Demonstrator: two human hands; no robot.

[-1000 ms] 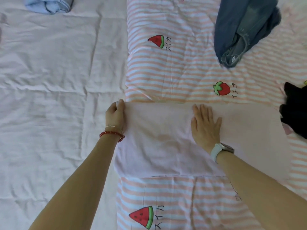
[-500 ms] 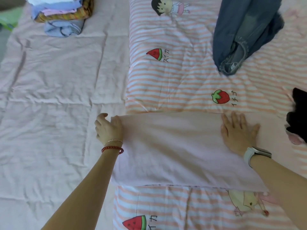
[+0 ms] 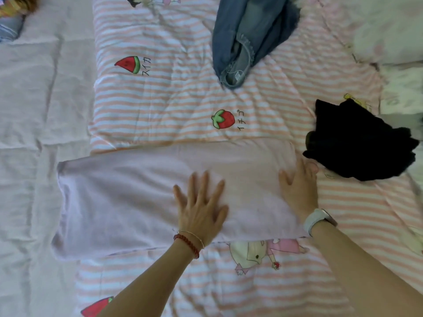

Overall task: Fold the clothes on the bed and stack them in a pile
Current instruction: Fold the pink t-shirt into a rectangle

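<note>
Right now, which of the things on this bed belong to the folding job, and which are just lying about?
Job: pink cloth under both flat hands, left and right; jeans; black garment; folded pile.
Lying about: striped quilt, white sheet.

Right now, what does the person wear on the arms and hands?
Both arms are bare, with no sleeves. The left wrist carries a red bead bracelet and a thin pale chain. The right wrist carries a watch with a white strap. I see no rings.
</note>
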